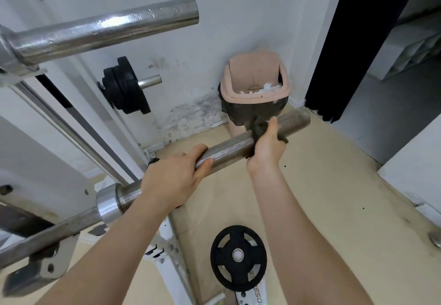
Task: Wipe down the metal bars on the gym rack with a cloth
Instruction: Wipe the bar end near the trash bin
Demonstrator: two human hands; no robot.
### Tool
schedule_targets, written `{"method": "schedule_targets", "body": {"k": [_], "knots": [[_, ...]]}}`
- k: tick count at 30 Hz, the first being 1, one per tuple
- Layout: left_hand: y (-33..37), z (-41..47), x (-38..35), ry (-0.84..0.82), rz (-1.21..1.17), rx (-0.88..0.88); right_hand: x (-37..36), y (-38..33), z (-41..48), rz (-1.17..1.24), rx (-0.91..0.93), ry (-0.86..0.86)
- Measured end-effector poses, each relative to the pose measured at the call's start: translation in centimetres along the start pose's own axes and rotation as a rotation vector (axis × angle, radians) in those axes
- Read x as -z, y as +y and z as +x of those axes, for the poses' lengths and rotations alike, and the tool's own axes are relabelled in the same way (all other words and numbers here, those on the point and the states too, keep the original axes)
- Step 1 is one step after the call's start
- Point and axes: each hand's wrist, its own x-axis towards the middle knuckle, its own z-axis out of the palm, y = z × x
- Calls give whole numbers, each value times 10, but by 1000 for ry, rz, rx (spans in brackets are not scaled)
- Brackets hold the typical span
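Observation:
A metal barbell sleeve [235, 144] runs from lower left to upper right across the middle of the head view. My left hand [176, 175] grips it near the collar. My right hand [268, 144] presses a dark grey cloth [259, 127] around the sleeve close to its open end [298, 118]. Part of the cloth is hidden under my fingers. A second, shinier bar [107, 30] sits higher on the white rack at upper left.
A pink waste bin [255, 90] with a black liner stands by the wall just behind the bar end. Black weight plates [126, 85] hang on a rack peg. Another plate [238, 255] lies low near the rack base. A dark curtain [346, 42] hangs at right.

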Motion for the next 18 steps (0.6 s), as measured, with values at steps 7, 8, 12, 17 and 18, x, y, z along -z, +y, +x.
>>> {"method": "schedule_targets", "body": {"k": [7,8,12,17,18], "knots": [[-1,11,-1,-47,-4,101,3,-33,65,44,83,99],[-1,12,-1,-51,-11,105,-2,-16,53,29,96,91],[2,8,-6,49,89,100,-6,62,-9,18,-88,-39],[-4,13,-2,-51,-31,98,-4,30,11,109,-210,-121],[-5,17,0,-97,-87,91,-2,10,30,114,-165,-86]]}}
